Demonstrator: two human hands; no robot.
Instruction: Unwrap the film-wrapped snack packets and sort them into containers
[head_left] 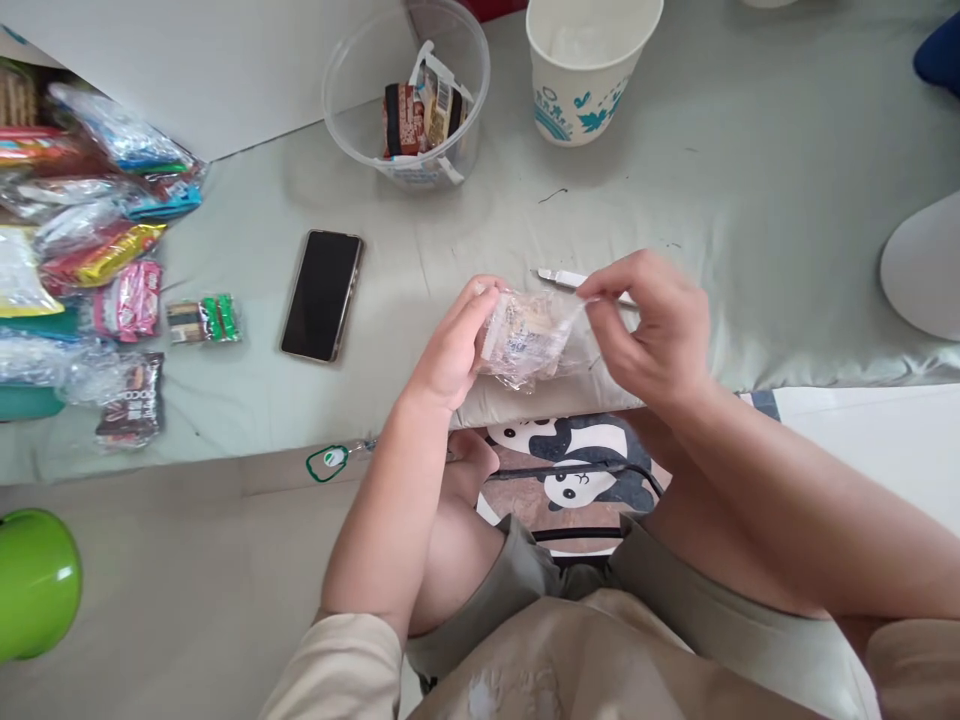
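Held over the front edge of the cloth-covered surface is a clear plastic packet (pixel 525 335), with pale contents and small blue printing. My left hand (pixel 457 345) is closed around its left side. At its upper right end, the thumb and forefinger of my right hand (pixel 651 325) pinch the thin film and stretch it. What lies inside the packet is too blurred to name. Just behind the packet lies a white-handled cutting tool (pixel 559 277) with a short metal tip, partly hidden by my right hand.
A clear plastic tub (pixel 337 125) with several small snack packs stands behind. Beside it is a white paper cup (pixel 589 95) with teal print. A black phone (pixel 322 295) lies left of my hands. Snack packets (pixel 135 300) crowd the far left. A green bin (pixel 37 585) stands below.
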